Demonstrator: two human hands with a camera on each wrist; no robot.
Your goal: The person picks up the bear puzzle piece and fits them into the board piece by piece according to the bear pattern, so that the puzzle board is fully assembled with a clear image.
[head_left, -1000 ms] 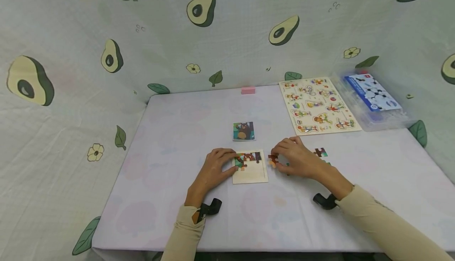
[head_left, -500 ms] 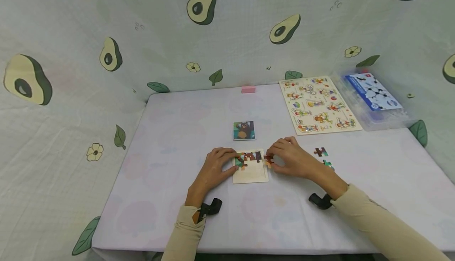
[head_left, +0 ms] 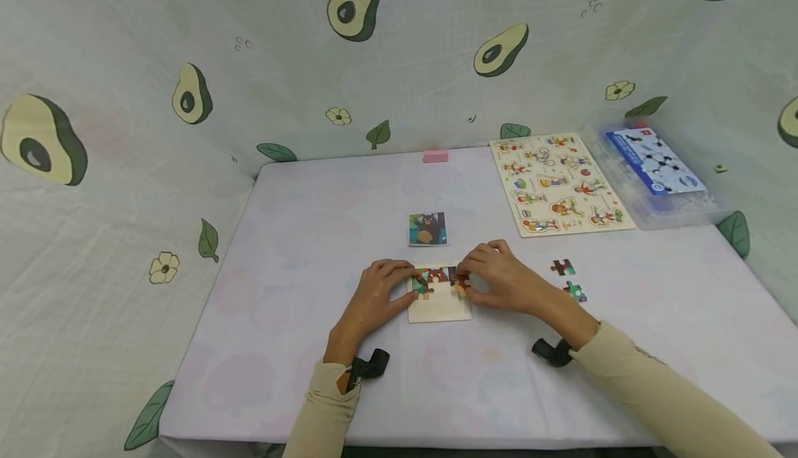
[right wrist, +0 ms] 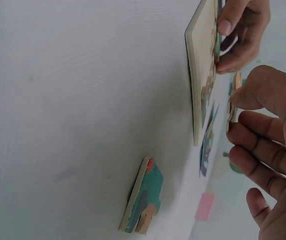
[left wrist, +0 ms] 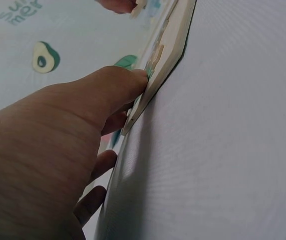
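A square wooden puzzle board (head_left: 439, 311) lies on the table, with several bear-picture pieces (head_left: 436, 275) set along its top and left side. My left hand (head_left: 380, 295) holds the board at its left edge; in the left wrist view the thumb (left wrist: 127, 82) lies on the board and the other fingers are partly hidden. With thumb and fingers, my right hand (head_left: 499, 278) pinches a brown and orange puzzle piece (head_left: 460, 286) over the board's right side. In the right wrist view this piece (right wrist: 234, 97) appears edge-on, raised above the board.
Two loose puzzle pieces, one brown (head_left: 563, 267) and one green (head_left: 575, 292), lie right of the board. A bear picture card (head_left: 427, 229) lies behind it. Farther back are a pink block (head_left: 435, 157), a large figure puzzle (head_left: 561, 184) and a clear plastic box (head_left: 679, 214).
My right hand has moved left with the puzzle piece, from beside the board to over its right side. The green loose piece has come into full view. My left hand has stayed put.
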